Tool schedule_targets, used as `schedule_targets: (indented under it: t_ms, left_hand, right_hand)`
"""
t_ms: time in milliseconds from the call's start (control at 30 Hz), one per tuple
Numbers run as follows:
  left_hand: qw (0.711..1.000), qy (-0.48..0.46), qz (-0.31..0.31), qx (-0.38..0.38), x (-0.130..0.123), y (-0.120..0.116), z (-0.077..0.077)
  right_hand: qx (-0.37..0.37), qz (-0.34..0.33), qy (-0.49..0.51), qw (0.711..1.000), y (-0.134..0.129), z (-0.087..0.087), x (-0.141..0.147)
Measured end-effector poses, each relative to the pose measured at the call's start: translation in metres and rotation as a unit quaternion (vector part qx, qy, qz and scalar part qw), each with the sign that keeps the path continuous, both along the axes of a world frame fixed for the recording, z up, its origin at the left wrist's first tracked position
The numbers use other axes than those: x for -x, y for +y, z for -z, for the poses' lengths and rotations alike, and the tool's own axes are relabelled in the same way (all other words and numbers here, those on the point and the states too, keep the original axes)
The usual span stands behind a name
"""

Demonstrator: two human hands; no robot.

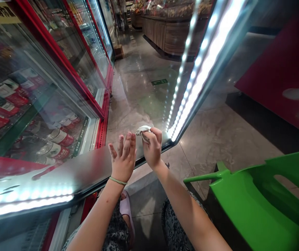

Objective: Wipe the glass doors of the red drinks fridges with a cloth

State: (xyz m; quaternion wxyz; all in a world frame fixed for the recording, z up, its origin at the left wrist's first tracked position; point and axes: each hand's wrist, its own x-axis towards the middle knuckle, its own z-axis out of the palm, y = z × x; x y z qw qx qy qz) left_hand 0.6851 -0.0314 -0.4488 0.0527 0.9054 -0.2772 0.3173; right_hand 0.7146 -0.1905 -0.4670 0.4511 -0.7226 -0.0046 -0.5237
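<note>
My left hand [124,155] is open with its fingers spread, lying against or just over the inner side of a glass door [93,167]. On its wrist is a thin green band [118,180]. Close to its right, my right hand [152,147] is closed around a crumpled white cloth or tissue [144,129]; which of the two I cannot tell. The cloth is at the glass near the door's lower edge. A row of bright LED lights [191,73] runs along the door's right edge, and another strip [29,200] lies to the lower left.
On the left stands a red-framed refrigerated cabinet [102,108] with red-labelled bottles [60,137]. A green plastic chair or stool [243,205] stands at the lower right. Behind it is a red panel [282,76]. A wood-sided display counter [165,35] stands farther off on the tiled floor [204,139].
</note>
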Motion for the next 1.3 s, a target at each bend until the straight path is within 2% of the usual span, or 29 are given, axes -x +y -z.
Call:
schedule_targets:
  t_ms: [167,300,367,500,667,700,833,867,1000,1033,1133,1200,1300]
  left_hand:
    - [1.000,-0.015,0.000,-0.017,0.001,0.003,-0.001]
    - [1.000,0.007,0.001,-0.012,0.001,0.006,0.001]
    - [1.000,0.002,0.000,-0.016,0.001,0.008,0.002]
    - [1.000,0.003,0.005,-0.013,0.002,0.012,0.001]
    - [1.000,0.008,0.000,-0.007,0.003,0.015,0.002]
    - [1.000,0.002,-0.003,-0.009,0.003,0.015,0.002]
    - [1.000,-0.005,-0.004,-0.008,0.003,0.014,0.002]
    - [1.000,-0.003,-0.001,-0.006,0.003,0.014,0.002]
    - [1.000,-0.002,-0.005,0.002,0.004,0.013,0.003]
    - [1.000,-0.003,-0.007,0.004,0.004,0.012,0.003]
    - [1.000,0.001,-0.006,0.004,0.005,0.012,0.001]
    - [1.000,0.000,-0.002,-0.003,0.005,0.013,0.000]
    - [1.000,-0.010,0.000,-0.011,0.006,0.015,-0.003]
  right_hand:
    - [-0.076,0.076,0.019,0.994,-0.001,-0.003,0.001]
    - [0.019,0.001,0.023,1.000,0.002,0.004,0.003]
    - [0.032,0.011,0.012,0.999,0.001,0.016,0.003]
    - [-0.002,0.086,0.013,0.996,-0.001,0.036,0.001]
    - [0.065,0.024,0.014,0.997,0.006,0.034,-0.004]
    - [0.053,0.035,0.011,0.998,0.005,0.034,-0.005]
    - [-0.083,0.138,0.033,0.986,0.001,0.039,-0.009]
    - [-0.079,0.131,0.037,0.987,0.003,0.039,-0.009]
    - [0.055,0.016,0.003,0.998,0.011,0.038,-0.003]
    - [0.059,0.017,-0.003,0.998,0.012,0.039,-0.003]
    - [0.002,0.096,0.022,0.995,0.008,0.050,-0.002]
    - [0.000,0.125,0.039,0.991,0.007,0.056,-0.002]
    - [0.074,0.080,0.017,0.994,0.011,0.055,-0.004]
